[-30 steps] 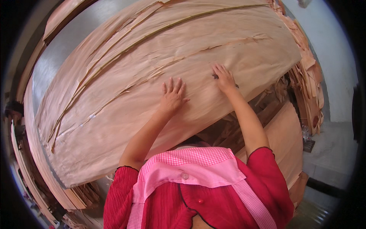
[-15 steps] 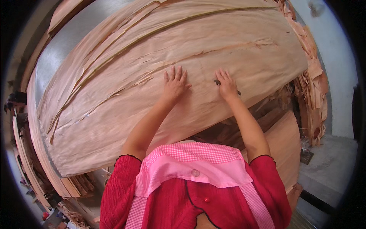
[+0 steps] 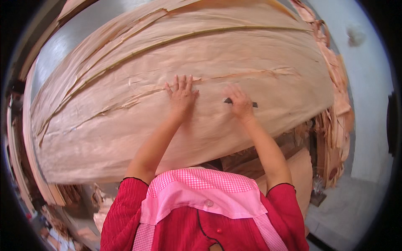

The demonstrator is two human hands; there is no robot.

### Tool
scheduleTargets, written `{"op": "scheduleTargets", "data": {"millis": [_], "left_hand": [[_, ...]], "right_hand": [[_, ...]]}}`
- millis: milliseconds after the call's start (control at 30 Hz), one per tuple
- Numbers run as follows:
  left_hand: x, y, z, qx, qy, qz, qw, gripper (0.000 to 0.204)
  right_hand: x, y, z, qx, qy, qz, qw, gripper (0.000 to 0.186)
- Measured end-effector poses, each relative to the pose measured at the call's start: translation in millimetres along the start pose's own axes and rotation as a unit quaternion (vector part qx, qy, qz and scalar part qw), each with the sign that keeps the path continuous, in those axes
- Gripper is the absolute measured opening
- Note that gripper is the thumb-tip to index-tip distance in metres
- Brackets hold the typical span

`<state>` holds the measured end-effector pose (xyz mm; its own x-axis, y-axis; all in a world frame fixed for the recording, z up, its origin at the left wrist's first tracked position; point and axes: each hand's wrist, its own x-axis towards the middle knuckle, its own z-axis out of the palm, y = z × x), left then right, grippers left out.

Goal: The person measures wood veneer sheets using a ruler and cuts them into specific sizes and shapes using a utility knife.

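A wide, pale tan sheet of wood veneer (image 3: 259, 52) spreads before me, its surface slightly wavy. A ragged, lifted split (image 3: 134, 99) runs across its middle. My left hand (image 3: 183, 98) lies flat on the sheet with its fingers spread, the fingertips at the split. To its right, my right hand (image 3: 239, 104) is closed around a small dark flat tool (image 3: 254, 104), whose ends stick out on both sides of the hand. Motion blurs the fingers of that hand, and the tool's exact kind cannot be made out.
Farther up the sheet, a long raised edge (image 3: 180, 38) curves across, with loose strips to its left. A shiny grey surface (image 3: 79, 37) shows at the upper left. Torn veneer pieces (image 3: 335, 125) hang in a stack at the right, beside a pale wall (image 3: 370, 83).
The whole view has shifted slightly. My left hand has moved up to the split, its fingers spread wider. My right hand has come nearer to it, and more of the dark tool shows.
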<state>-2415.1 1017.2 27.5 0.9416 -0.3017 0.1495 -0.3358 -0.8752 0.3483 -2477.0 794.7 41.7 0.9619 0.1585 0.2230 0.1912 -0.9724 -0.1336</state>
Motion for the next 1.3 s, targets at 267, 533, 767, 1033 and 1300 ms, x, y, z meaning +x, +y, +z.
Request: {"op": "scheduleTargets", "data": {"millis": [267,533,767,1033,1300], "left_hand": [[3,6,12,0.002,0.049,-0.03,0.998,0.046],[17,21,30,0.019,0.059,-0.095,0.994,0.039],[29,23,33,0.059,0.076,-0.095,0.991,0.036],[32,20,28,0.036,0.031,-0.127,0.991,0.041],[15,15,25,0.014,0.052,-0.133,0.99,0.046]], "right_hand": [[-14,109,-3,0.023,0.017,-0.121,0.992,0.037],[-1,139,-11,0.081,-0.043,-0.073,0.993,0.031],[12,157,0,0.031,-0.022,-0.118,0.992,0.028],[13,159,2,0.03,-0.04,-0.126,0.991,0.026],[5,142,-1,0.024,0.008,-0.146,0.989,0.031]]}}
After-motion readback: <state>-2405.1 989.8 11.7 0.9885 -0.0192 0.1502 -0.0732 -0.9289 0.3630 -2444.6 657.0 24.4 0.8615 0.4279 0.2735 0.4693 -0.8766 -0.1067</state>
